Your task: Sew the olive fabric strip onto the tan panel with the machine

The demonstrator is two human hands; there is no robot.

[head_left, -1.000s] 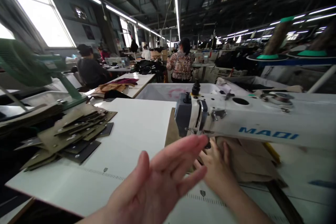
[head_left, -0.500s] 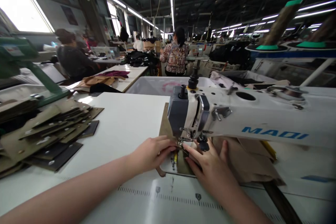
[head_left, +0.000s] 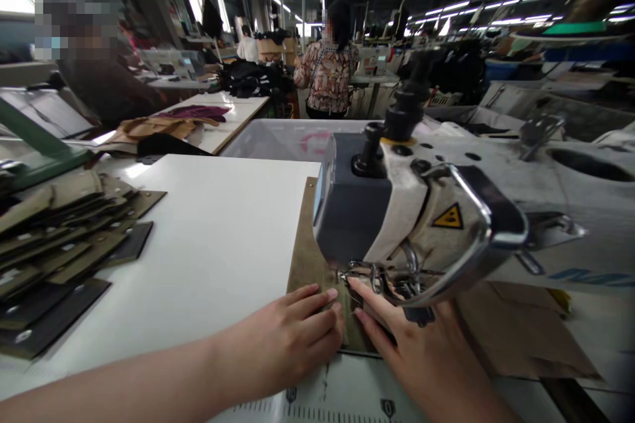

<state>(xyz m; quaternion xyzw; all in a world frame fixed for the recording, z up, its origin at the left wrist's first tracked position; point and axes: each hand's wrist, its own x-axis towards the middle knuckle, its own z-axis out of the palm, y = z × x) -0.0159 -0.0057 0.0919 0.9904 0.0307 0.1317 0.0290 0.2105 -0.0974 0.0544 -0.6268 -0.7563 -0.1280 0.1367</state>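
My left hand [head_left: 292,334] lies flat on a tan fabric piece [head_left: 307,258], fingers together, just left of the needle area. From the right, my right hand [head_left: 421,357] presses the same piece with fingers stretched under the head of the white sewing machine [head_left: 421,211]. The fabric runs back along the white table [head_left: 208,238] to the left of the machine head. The needle itself is hidden behind the metal guard and thread parts.
A stack of brown and black cut pieces [head_left: 54,244] lies at the table's left. More tan fabric [head_left: 526,330] sits under the machine arm at right. Behind stand a white bin [head_left: 288,139], other tables, a person in a patterned top [head_left: 327,73] and other workers.
My left hand came down from mid-air onto the fabric beside the needle. The view moved closer and lower to the machine head. My right hand stayed by the presser foot.
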